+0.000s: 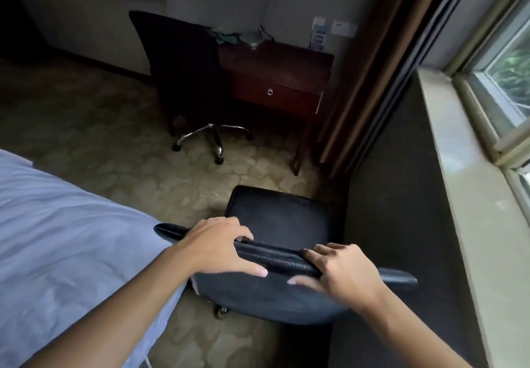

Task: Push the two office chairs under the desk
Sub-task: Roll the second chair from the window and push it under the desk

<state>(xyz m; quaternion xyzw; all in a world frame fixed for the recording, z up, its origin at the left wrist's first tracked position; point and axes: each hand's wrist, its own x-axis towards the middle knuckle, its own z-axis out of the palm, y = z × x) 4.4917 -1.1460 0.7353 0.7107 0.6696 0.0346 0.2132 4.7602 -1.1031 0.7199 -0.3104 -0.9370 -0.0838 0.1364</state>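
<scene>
A patterned beige carpet (160, 175) covers the floor from near to far, and a bed (57, 238) with a pale blue-grey sheet fills the near left. Along the right runs a grey window ledge (470, 195) under a window (507, 74), with a dark curtain (381, 60) hanging at its far end. Against the far wall stands the dark red wooden surface (281, 60), a desk with a drawer (275, 95) that carries a small ring pull; a few small items sit on its top, too dim to make out. At the far left end of that surface, the far chair (183, 72) stands with its tall dark back toward the camera and its chrome star base (213, 138) on the carpet, the seat apparently already tucked in, though the shadow hides how far. The near chair (284, 255), black and padded, stands in the near centre between the bed and the dark wall below the ledge, well apart from the surface, its seat pointing toward the far wall. Both hands hold the top edge of its backrest. The left hand (220, 248) grips the left part, fingers curled over the far side and thumb pressed on the near face. The right hand (341, 270) grips the right part in the same way, near the left hand but not touching it.
</scene>
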